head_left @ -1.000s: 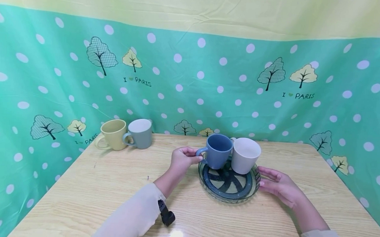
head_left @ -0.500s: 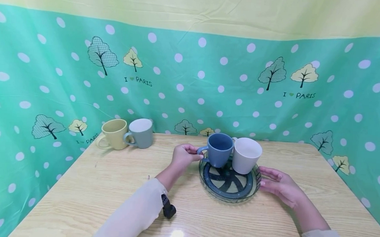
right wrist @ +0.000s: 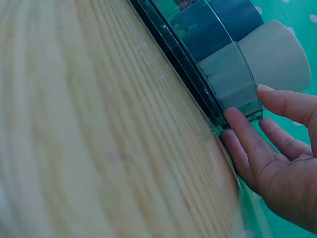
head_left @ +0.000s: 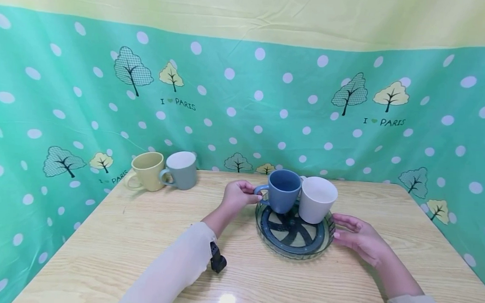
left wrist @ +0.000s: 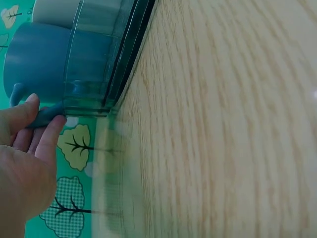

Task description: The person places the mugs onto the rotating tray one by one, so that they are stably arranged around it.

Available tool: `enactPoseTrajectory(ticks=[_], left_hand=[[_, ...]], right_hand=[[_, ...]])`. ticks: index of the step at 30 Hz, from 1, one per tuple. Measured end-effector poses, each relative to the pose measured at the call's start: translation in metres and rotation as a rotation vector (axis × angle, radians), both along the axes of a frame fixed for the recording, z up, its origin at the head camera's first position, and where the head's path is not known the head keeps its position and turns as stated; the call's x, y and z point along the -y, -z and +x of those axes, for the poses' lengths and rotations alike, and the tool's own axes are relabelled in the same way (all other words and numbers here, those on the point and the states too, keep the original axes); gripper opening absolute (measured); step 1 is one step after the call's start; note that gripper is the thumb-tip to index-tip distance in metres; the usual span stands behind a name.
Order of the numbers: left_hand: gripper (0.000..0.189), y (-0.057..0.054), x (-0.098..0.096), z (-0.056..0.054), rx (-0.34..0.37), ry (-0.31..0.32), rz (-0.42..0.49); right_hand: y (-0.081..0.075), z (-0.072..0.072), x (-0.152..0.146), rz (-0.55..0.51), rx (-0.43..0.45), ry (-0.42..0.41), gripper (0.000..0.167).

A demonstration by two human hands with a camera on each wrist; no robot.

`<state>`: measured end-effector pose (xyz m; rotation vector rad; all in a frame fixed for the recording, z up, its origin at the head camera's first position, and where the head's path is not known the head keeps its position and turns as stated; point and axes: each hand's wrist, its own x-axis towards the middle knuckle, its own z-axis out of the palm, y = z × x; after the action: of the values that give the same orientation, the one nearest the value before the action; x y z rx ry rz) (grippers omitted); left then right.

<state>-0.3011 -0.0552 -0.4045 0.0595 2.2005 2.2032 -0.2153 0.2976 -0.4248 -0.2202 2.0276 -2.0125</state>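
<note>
A blue mug (head_left: 283, 193) and a white mug (head_left: 317, 201) stand side by side in the back half of a round, clear-walled tray (head_left: 294, 254) with a dark spoked base. My left hand (head_left: 237, 196) pinches the blue mug's handle between thumb and fingers, which the left wrist view shows close up at the handle (left wrist: 48, 115). On the tray's right side, my right hand (head_left: 358, 238) has loosely spread fingers against the clear wall. In the right wrist view, the thumb of that hand (right wrist: 287, 163) is at the rim and the fingers lie lower on the wall.
A yellow mug (head_left: 148, 172) and a grey-green mug (head_left: 182, 171) stand close together at the table's back left corner. Behind the wooden table (head_left: 261, 283) hangs a green dotted curtain (head_left: 244, 102). Both wrists carry small black cameras.
The blue mug and my left hand have shifted slightly toward the back of the tray. My right hand keeps its place at the tray's side. The head view has turned a little.
</note>
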Motion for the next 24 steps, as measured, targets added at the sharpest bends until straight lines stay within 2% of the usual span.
enactPoseTrajectory(ticks=[11,18,24], left_hand=[[0.029,0.003,0.004,0.001,-0.014,0.054,0.000],[0.038,0.007,0.014,0.005,-0.028,0.084,-0.030],[0.036,0.004,0.027,0.011,-0.084,0.081,-0.065]], right_hand=[[-0.002,0.000,-0.001,0.010,0.006,-0.006,0.070],[-0.005,0.000,-0.003,0.053,0.003,-0.003,0.069],[-0.007,-0.006,-0.002,0.065,-0.008,0.008,0.069]])
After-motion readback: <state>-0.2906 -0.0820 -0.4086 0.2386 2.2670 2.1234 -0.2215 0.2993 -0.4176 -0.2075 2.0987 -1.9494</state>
